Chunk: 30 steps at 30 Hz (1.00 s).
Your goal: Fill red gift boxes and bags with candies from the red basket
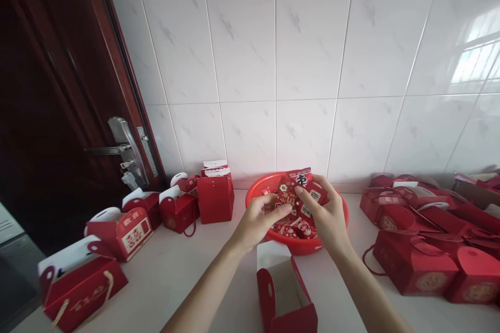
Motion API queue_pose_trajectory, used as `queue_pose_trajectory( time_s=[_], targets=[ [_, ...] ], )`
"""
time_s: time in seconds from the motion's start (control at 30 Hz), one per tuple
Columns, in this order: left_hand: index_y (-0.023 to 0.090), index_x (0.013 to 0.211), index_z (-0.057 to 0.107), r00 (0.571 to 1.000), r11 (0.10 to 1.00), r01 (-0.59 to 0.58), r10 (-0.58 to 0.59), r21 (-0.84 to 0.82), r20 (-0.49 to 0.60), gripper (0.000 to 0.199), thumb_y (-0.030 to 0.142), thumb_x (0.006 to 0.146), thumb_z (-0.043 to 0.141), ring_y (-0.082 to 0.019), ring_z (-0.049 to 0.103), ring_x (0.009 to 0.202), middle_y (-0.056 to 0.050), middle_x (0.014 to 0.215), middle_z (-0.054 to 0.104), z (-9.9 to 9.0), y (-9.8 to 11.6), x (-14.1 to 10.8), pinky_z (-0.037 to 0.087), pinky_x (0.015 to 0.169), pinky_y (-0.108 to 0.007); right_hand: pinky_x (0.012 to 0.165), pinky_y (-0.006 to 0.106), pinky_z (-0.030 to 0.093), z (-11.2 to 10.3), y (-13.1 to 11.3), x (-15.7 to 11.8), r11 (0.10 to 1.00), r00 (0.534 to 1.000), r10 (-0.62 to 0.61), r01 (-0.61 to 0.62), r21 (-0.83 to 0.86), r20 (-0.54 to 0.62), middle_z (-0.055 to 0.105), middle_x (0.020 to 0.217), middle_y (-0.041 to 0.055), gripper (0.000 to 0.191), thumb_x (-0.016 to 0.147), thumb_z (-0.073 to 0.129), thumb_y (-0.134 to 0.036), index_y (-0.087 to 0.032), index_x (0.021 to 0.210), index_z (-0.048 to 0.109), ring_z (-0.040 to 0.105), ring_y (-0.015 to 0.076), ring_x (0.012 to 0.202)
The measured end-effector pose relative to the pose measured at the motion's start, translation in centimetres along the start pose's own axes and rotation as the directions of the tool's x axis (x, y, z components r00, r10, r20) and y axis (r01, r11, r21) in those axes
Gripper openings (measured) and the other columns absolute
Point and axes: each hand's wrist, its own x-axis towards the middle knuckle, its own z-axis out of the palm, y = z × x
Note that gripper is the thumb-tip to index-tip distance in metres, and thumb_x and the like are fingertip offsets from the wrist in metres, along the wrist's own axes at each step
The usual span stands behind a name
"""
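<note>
Both my hands are over a round red plastic basket (346,213) that holds several small red wrapped packets (302,229). My left hand (261,216) is closed on a red candy packet (286,196) printed with flowers and gold characters. Thumb and fingers of my right hand (328,213) pinch more red packets (303,179) with black characters, fanned out against the left one. Just below the basket, nearest me, stands a red gift box (295,320) with its top open and its pale inside bare.
Along the left stand several red gift boxes (177,210), some with lids up and rope handles (109,291). More red boxes (414,263) crowd the right side. A tiled wall (250,62) rises behind; a dark door (58,88) with a metal handle is at left.
</note>
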Motion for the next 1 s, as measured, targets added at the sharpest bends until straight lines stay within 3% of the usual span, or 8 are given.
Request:
queue_pose_trajectory(
  time_s=[0.37, 0.83, 1.0],
  targets=[
    [0.017, 0.107, 0.075, 0.990, 0.998, -0.056, 0.058, 0.023, -0.127, 0.036, 0.039, 0.078, 0.082, -0.024, 0.072, 0.096, -0.008, 0.103, 0.078, -0.4, -0.2, 0.3, 0.059, 0.086, -0.033, 0.068, 0.032, 0.056, -0.4, -0.1, 0.3, 0.997, 0.997, -0.003, 0.009, -0.073, 0.071, 0.077, 0.100, 0.0056, 0.025, 0.084, 0.071, -0.041, -0.024, 0.100, 0.066, 0.071, 0.0232, 0.086],
    [0.017, 0.098, 0.076, 0.994, 0.994, -0.078, 0.084, 0.080, -0.075, 0.027, 0.034, 0.078, 0.081, -0.024, 0.070, 0.098, -0.008, 0.100, 0.077, -1.0, 0.4, 0.2, 0.056, 0.086, -0.032, 0.062, 0.031, 0.057, -0.8, -0.5, 0.3, 0.993, 0.989, 0.076, -0.064, -0.095, 0.124, 0.077, 0.097, 0.0065, 0.034, 0.079, 0.075, -0.049, -0.023, 0.098, 0.066, 0.072, 0.0233, 0.079],
    [0.017, 0.098, 0.077, 0.998, 0.997, -0.050, 0.053, 0.065, -0.041, 0.027, 0.033, 0.077, 0.082, -0.020, 0.070, 0.093, -0.006, 0.097, 0.077, -1.0, 0.4, 0.2, 0.056, 0.085, -0.031, 0.062, 0.030, 0.058, -1.3, -1.1, 0.5, 0.992, 0.967, 0.124, -0.114, -0.060, 0.223, 0.077, 0.088, 0.0041, 0.034, 0.076, 0.078, -0.044, -0.022, 0.099, 0.064, 0.071, 0.0208, 0.073]
  ],
)
